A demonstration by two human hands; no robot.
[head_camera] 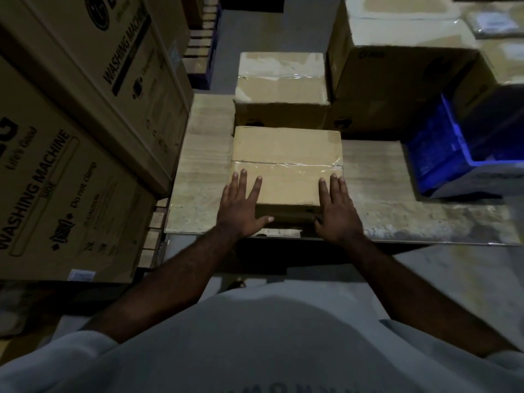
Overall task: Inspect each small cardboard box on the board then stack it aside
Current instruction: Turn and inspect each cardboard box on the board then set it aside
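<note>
small cardboard box [286, 168] set on board [397, 205] | left hand [241, 207] and right hand [336, 209] laid flat on its near corners | blue crate [442, 160] seen at right

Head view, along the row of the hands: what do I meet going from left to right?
Stacked washing machine cartons → left hand → small cardboard box → right hand → bare stretch of board → blue crate.

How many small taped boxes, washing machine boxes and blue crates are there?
Small taped boxes: 2, near and far
Washing machine boxes: 2, lower and upper
Blue crates: 1
Total: 5
</note>
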